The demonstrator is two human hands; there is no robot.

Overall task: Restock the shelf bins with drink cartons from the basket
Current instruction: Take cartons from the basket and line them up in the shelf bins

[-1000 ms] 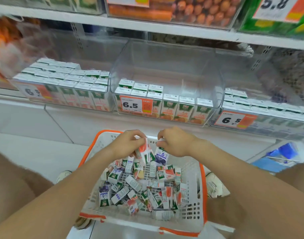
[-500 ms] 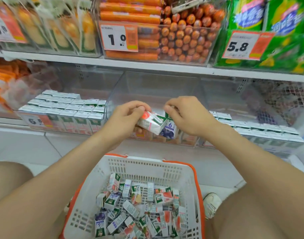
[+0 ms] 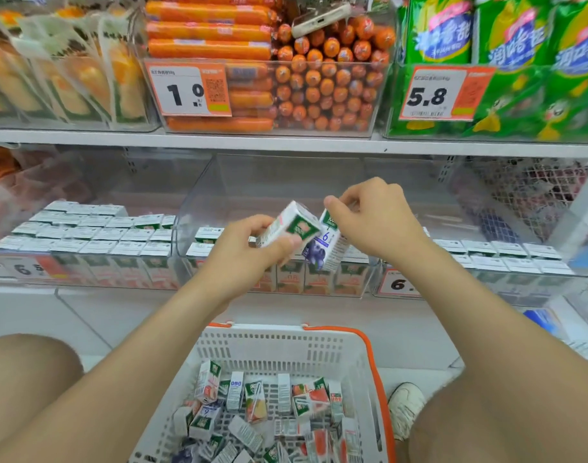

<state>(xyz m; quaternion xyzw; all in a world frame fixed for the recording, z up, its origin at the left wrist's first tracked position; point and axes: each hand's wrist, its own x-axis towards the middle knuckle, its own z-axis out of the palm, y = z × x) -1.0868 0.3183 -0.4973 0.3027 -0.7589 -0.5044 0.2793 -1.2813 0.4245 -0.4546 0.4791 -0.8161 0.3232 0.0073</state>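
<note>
Drink carton [image 3: 287, 225] in white and green, gripped by the left hand [image 3: 249, 252], lies tilted, long axis rising rightward, before the clear middle bin [image 3: 239, 182] of carton rows. Right hand [image 3: 372, 218] pinches a near-upright blueberry carton [image 3: 326, 248] marked "6". White basket [image 3: 285, 342] below holds jumbled cartons. Above, one price tag [image 3: 187, 90] reads 1.0, another tag [image 3: 432, 93] 5.8.

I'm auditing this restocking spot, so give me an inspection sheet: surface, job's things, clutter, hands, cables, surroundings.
Surface: white shelf carries clear bins; the middle bin is only partly filled.
Job's things: basket holds loose cartons.
Clutter: phone lies on the sausages above.
Hands: left hand holds a green-white carton; right hand pinches a blueberry carton; both are in front of the middle bin.
Cables: nothing seen.
Surroundings: price tags, green bags, a shoe beside the basket.
</note>
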